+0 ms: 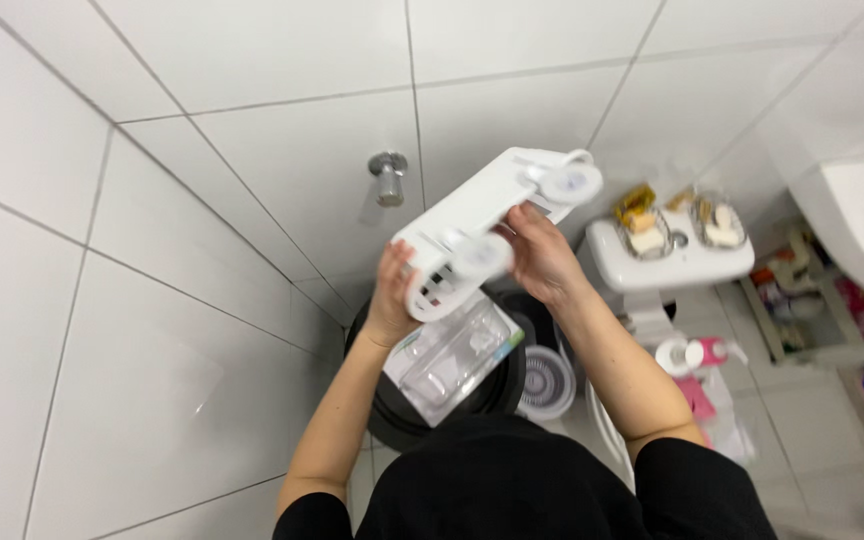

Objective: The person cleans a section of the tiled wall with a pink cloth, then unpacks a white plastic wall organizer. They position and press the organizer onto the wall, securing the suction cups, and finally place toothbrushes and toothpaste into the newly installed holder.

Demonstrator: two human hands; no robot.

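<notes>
Head view: at frame centre both hands hold a white plastic shelf rack [482,215] with round suction cups up near the tiled wall [202,200]. Left hand [392,290] has its fingers closed round the rack's lower end; right hand [542,255] grips its middle. Clear packaging [452,360] lies below on a dark bin [392,420]. Rack looks mid-positioning; pressing level seems required.

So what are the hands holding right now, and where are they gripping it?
A white plastic rack with two round suction cups. The left hand grips its lower end; the right hand holds its middle, from the side.
</notes>
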